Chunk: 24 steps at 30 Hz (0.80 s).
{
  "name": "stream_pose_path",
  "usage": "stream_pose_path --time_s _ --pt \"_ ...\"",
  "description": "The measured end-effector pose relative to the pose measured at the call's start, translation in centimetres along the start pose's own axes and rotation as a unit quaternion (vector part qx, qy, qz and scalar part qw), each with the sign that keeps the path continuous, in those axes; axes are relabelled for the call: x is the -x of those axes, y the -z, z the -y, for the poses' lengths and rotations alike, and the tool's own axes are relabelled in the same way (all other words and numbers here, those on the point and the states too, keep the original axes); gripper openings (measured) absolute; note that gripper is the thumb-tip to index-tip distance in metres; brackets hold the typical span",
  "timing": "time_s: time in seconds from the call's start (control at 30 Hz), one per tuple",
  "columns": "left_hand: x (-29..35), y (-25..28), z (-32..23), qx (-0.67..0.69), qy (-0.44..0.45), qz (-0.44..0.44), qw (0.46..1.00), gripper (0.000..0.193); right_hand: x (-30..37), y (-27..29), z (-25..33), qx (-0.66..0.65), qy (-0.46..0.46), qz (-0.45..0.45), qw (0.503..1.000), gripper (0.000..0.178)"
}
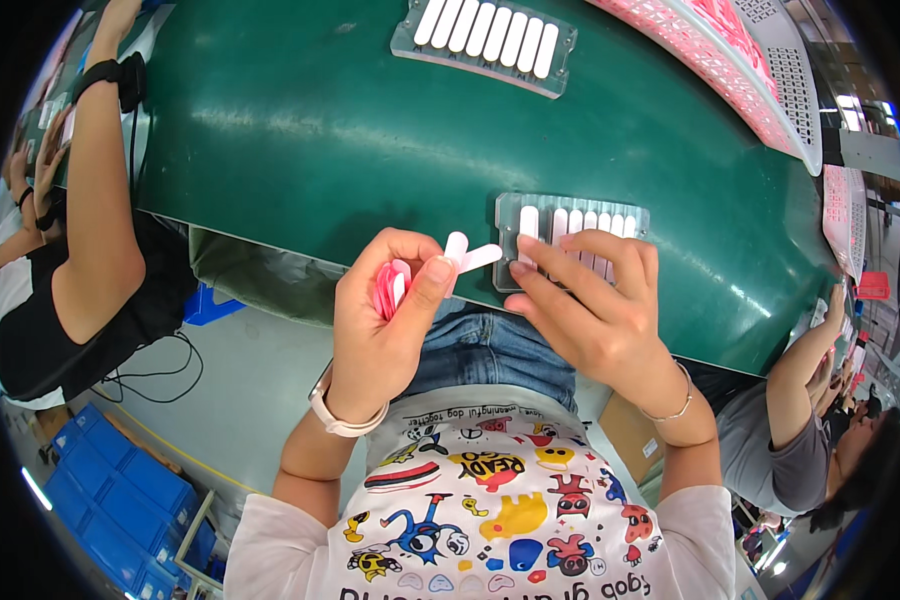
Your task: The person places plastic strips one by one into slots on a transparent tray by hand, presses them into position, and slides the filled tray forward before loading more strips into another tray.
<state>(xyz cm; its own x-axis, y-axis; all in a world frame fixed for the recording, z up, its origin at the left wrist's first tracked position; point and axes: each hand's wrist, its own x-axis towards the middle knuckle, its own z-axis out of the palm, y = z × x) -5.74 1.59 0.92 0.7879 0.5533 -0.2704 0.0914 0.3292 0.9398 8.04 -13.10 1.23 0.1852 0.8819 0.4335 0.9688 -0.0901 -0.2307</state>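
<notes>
The left grip (400,322) curls; the right grip (608,318) arches palm-down.

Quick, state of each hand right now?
Left hand: closed, holding pink and white rounded strips.
Right hand: fingers spread over the clear tray; can't tell whether they grip a white strip.

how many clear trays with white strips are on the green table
2: the far clear tray at the picture's top centre, and the near clear tray under the right hand, partly covered. More could be hidden toward the rim.
</notes>
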Motion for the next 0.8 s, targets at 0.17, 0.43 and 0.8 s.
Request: stream_pose_path --time_s 0.17,0.43,0.8 --pt "0.1 0.0 0.1 -0.024 -0.006 0.010 1.000 0.014 0.8 1.0 0.0 0.005 -0.054 0.025 0.998 0.036" --pt "0.1 -0.6 0.2 -0.100 -0.034 0.108 0.988 0.008 1.9 1.2 -0.3 0.080 -0.041 0.028 0.996 0.036" --pt "0.0 -0.2 0.1 -0.115 -0.025 0.101 0.988 0.007 1.9 0.8 -0.4 0.068 -0.033 0.043 0.996 0.044"
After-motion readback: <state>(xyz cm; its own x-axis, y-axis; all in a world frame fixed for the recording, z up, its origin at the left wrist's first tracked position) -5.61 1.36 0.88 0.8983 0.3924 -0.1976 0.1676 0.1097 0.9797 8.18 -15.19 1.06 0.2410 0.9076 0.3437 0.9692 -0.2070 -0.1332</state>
